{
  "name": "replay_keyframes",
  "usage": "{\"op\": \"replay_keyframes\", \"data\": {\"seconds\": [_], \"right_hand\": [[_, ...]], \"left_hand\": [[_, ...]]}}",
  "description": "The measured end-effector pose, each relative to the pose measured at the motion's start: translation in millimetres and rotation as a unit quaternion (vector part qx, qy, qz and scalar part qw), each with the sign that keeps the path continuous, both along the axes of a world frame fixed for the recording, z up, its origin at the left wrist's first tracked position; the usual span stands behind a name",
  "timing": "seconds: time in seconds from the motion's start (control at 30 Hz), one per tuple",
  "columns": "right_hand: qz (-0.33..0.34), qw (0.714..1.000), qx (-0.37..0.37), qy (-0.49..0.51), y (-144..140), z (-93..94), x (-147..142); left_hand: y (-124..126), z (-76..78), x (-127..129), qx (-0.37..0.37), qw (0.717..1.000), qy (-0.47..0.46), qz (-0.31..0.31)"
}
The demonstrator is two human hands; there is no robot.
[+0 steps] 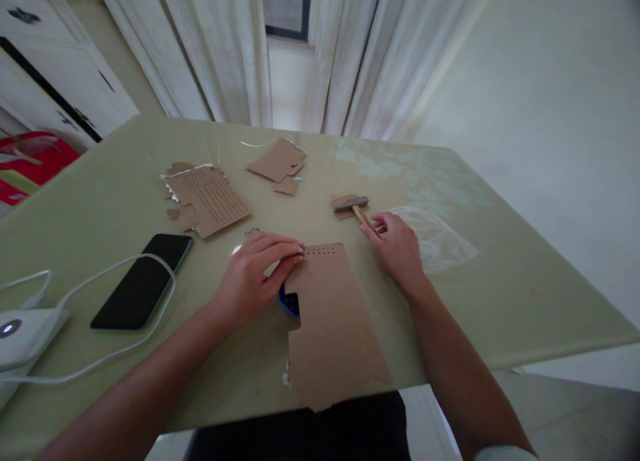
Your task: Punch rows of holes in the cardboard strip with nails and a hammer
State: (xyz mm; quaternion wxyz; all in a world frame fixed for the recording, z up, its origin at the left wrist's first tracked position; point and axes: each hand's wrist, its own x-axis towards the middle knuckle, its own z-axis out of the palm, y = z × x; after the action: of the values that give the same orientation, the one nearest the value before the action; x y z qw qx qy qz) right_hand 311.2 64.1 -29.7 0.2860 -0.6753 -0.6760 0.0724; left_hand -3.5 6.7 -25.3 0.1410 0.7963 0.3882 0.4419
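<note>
The pale green table (500, 281) carries all items in view. The largest workpiece is the long cardboard strip (333, 328), lying flat at the near edge of the table, directly in front of the person, with a row of small punched holes along its far end and its near end overhanging the table edge slightly. Left of centre lies a perforated cardboard sheet (210, 198) with torn scraps beside it; a smaller cardboard piece (277, 160) lies farther back, near the table middle. A clear plastic bag (440, 238) lies flat just right of the right hand. A black smartphone (143, 281) rests screen-up at the left, looped by a white cable (100, 361) that runs to a white device (23, 334) at the table's left edge. The left hand (255, 271) lies palm-down with fingertips pressing the far left corner of the cardboard strip, not clenched. A blue object (289, 302) shows partly under this hand and the strip edge; its type cannot be determined. The right hand (397, 248) rests on the table with fingers curled loosely at the end of the wooden handle of a small hammer (355, 206); whether the grasp is closed on it cannot be determined. The hammer head lies on a cardboard scrap (343, 201).
</note>
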Motion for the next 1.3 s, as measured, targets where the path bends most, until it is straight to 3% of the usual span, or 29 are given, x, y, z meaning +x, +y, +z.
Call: {"op": "replay_keyframes", "data": {"seconds": [0.17,0.4,0.6,0.73,0.87,0.97,1.2,1.3], "right_hand": [[-0.027,0.978,-0.108,-0.178,1.3,-7.0,-5.9],[0.007,0.968,-0.139,-0.21,1.2,7.0,-12.2],[0.071,0.978,-0.118,-0.158,-16.9,49.3,-8.3],[0.19,0.974,-0.124,0.021,-46.7,89.3,-7.3],[0.247,0.965,-0.072,-0.057,-77.8,133.2,-13.6],[0.248,0.965,-0.033,-0.084,-92.8,151.3,-24.3],[0.278,0.938,-0.074,-0.194,-94.7,137.4,-42.3],[0.263,0.948,-0.06,-0.17,-94.2,140.6,-40.4]], "left_hand": [[2.8,-3.5,-0.2,-0.032,0.999,-0.006,-0.005],[9.8,-7.3,1.2,-0.051,0.998,-0.031,-0.017],[14.0,-7.1,0.2,-0.056,0.998,-0.027,-0.033],[15.2,-7.7,-0.1,-0.058,0.997,-0.026,-0.042],[16.1,-9.2,0.9,-0.054,0.997,-0.035,-0.045],[16.2,-9.0,1.1,-0.053,0.997,-0.035,-0.049],[14.6,-6.0,0.9,-0.054,0.998,-0.015,-0.04],[14.5,-6.1,1.6,-0.051,0.998,-0.022,-0.041]]}}
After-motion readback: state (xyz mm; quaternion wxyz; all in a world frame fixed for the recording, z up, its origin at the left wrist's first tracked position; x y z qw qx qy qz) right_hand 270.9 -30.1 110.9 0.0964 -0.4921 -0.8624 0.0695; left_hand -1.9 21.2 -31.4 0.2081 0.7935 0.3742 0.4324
